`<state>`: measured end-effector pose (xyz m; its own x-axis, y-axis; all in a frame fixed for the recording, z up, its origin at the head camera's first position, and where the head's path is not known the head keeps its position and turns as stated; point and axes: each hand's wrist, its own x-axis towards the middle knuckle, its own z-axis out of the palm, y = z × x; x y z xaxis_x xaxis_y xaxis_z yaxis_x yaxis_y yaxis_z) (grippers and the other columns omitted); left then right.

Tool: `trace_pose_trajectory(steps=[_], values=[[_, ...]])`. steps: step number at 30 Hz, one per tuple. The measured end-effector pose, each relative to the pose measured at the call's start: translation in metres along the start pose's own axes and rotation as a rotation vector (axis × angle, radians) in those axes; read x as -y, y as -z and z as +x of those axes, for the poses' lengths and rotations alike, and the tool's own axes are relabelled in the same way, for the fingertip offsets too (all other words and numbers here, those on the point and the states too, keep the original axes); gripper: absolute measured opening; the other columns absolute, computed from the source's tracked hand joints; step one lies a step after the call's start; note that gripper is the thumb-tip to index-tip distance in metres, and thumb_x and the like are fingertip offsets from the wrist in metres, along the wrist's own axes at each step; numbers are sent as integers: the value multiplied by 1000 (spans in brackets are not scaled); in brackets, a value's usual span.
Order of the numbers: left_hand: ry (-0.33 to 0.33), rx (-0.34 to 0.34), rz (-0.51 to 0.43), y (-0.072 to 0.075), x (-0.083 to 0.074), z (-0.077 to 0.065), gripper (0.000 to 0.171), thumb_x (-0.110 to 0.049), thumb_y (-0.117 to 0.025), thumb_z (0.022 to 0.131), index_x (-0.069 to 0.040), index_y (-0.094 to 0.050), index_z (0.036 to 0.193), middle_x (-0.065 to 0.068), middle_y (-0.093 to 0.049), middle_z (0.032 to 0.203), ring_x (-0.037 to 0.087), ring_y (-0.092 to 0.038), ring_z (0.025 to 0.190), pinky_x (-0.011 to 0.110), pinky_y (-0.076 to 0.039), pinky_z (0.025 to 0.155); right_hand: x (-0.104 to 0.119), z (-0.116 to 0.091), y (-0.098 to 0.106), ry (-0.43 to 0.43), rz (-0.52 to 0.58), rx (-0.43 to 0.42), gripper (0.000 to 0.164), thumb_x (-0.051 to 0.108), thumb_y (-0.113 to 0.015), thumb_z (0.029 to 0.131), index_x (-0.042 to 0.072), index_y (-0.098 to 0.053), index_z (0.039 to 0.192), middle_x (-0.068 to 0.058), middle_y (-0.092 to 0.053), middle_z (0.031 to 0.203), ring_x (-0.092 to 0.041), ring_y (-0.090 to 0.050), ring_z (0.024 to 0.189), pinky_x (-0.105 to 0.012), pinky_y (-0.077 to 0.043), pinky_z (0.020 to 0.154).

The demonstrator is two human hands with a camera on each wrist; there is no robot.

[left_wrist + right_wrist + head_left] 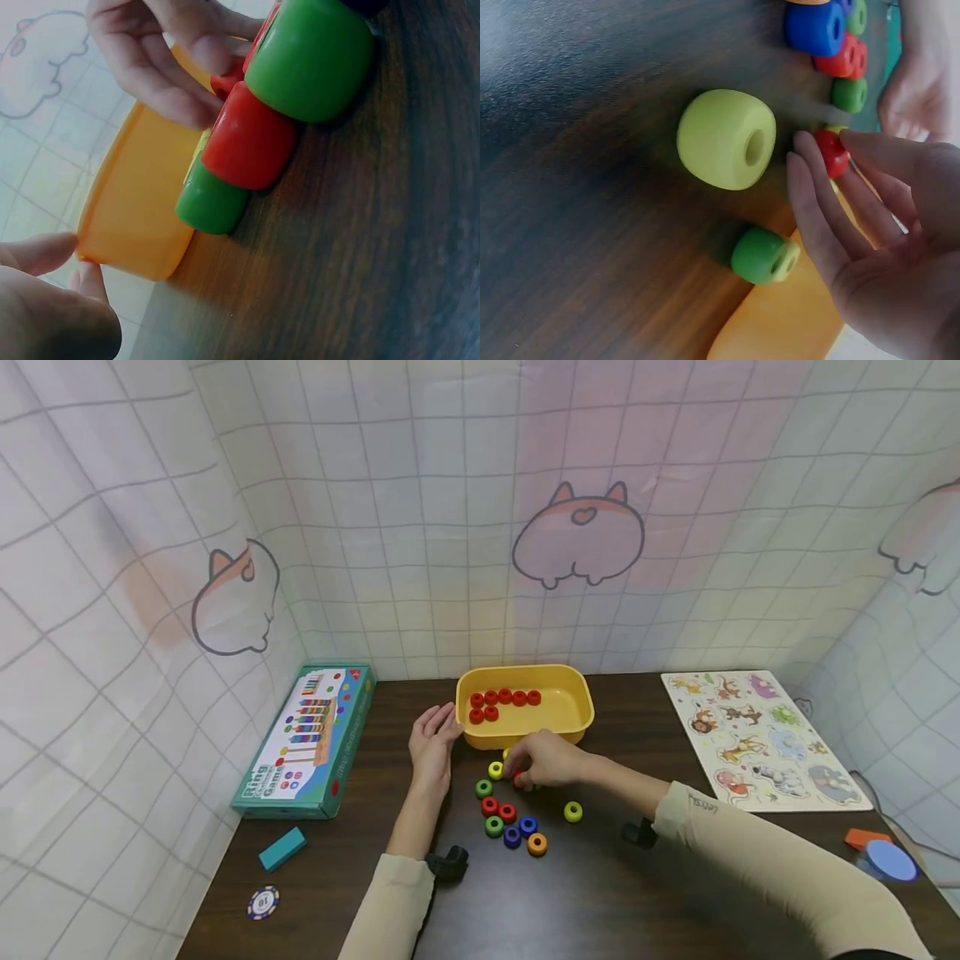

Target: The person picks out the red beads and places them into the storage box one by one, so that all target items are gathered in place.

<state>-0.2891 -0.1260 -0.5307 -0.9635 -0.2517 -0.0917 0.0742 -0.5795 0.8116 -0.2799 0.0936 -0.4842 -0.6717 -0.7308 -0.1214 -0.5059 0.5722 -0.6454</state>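
My right hand (pixel 551 758) pinches a red bead (pixel 832 155) between thumb and fingertips, just in front of a yellow bin (pixel 525 742). Inside the bin, several red beads (pixel 505 696) stand along the back and left. My left hand (pixel 432 750) is at the bin's left side, thumb and finger pinching its rim in the left wrist view. Below my right hand lie loose beads: a yellow one (pixel 496 770), green ones (pixel 483 789), red ones (pixel 490 806), blue ones (pixel 528 825) and an orange one (pixel 537 844). A yellow-green bead (pixel 573 812) sits apart, to the right.
A boxed ring game (pixel 300 739) lies at the left, with a teal block (pixel 282 849) and a poker chip (pixel 263 902) in front of it. An animal puzzle board (pixel 765 739) is at the right. Near the right edge are an orange piece (pixel 867 839) and a blue round lid (pixel 890 861).
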Motion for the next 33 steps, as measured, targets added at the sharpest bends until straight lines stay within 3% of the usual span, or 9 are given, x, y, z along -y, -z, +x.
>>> trace_pose_trajectory(steps=[9,19,23,28,33], values=[[5,2,2,0,1,-1,59,17,-61,85,-5,-39,135,21,-50,141,21,-56,125,28,-52,96,0,2,3,-33,67,-8,10,17,-72,90,12,-76,98,3,-74,84,-17,-71,68,-27,-58,58],[-2,-3,3,0,0,0,60,17,-62,84,-6,-39,135,19,-52,139,21,-57,124,32,-49,100,18,15,44,-24,1,-167,27,13,-76,83,15,-73,110,-1,-72,103,-11,-65,71,-27,-57,64],[4,-9,10,0,0,2,60,18,-61,84,-6,-40,135,18,-53,138,21,-57,124,29,-52,97,19,28,65,-107,113,-190,33,8,-76,81,9,-69,113,-8,-69,105,-16,-66,79,-34,-59,72],[-2,-7,17,1,-1,3,61,18,-61,84,-7,-39,136,20,-51,141,22,-56,126,28,-52,96,8,51,85,-234,375,-205,36,-7,-71,80,1,-65,114,-23,-64,111,-30,-70,85,-43,-60,78],[3,-16,19,0,0,1,61,18,-61,84,-5,-39,136,19,-53,139,24,-54,127,29,-52,96,-12,70,90,-352,413,-187,36,-8,-69,81,-1,-64,117,-26,-64,115,-38,-70,88,-51,-58,81]])
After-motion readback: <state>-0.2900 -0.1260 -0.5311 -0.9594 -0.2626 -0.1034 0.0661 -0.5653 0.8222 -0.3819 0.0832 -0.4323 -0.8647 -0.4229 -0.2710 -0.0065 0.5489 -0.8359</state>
